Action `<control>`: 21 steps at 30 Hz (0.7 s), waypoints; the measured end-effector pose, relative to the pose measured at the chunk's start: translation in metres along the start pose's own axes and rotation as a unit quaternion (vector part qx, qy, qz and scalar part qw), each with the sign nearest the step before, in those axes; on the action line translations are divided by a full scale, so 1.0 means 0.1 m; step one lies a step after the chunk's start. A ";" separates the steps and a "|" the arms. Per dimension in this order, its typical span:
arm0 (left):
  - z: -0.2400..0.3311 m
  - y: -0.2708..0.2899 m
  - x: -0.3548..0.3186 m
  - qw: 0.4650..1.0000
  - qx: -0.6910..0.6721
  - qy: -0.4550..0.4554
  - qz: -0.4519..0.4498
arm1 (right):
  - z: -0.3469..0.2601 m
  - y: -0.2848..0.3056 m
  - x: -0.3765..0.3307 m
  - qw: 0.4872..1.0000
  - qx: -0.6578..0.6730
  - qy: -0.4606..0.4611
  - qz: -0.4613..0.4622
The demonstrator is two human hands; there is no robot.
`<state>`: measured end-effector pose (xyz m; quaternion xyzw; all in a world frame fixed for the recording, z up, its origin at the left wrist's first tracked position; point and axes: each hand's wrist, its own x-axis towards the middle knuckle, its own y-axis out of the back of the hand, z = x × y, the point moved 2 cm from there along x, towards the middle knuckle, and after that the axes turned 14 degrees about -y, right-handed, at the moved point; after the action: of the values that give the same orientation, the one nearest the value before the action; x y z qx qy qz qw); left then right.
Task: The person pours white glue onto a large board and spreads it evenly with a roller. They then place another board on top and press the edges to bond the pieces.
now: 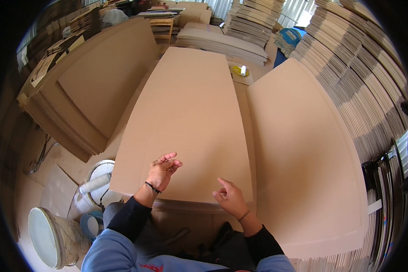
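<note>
A large brown cardboard sheet lies flat in front of me on a stack. My left hand hovers over its near edge with fingers loosely curled and apart, holding nothing. My right hand rests at the near edge of the same sheet, index finger pointing out, thumb side up, nothing in it. Another wide cardboard sheet lies on a stack to the right, next to the first.
A stack of cardboard sheets leans at the left. Tall piles of folded cardboard fill the right side and the back. A white bucket with a paint roller and a second bucket stand at lower left. A yellow dish with a roller sits at the far end.
</note>
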<state>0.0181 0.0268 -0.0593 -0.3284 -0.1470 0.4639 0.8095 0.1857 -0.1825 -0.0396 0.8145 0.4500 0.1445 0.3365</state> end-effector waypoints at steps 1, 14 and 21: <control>0.01 -0.02 0.00 1.000 0.001 0.007 -0.007 | 0.00 0.00 0.00 1.000 0.000 -0.001 0.002; -0.03 0.00 -0.02 0.996 0.087 0.019 -0.024 | 0.00 0.00 -0.03 1.000 0.019 -0.005 0.004; -0.08 0.06 0.02 0.995 0.101 -0.003 0.004 | -0.01 0.02 -0.03 1.000 0.023 -0.009 -0.003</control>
<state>0.0193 0.0277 -0.0696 -0.2437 -0.1009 0.4804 0.8365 0.1846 -0.1853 -0.0371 0.8219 0.4529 0.1253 0.3220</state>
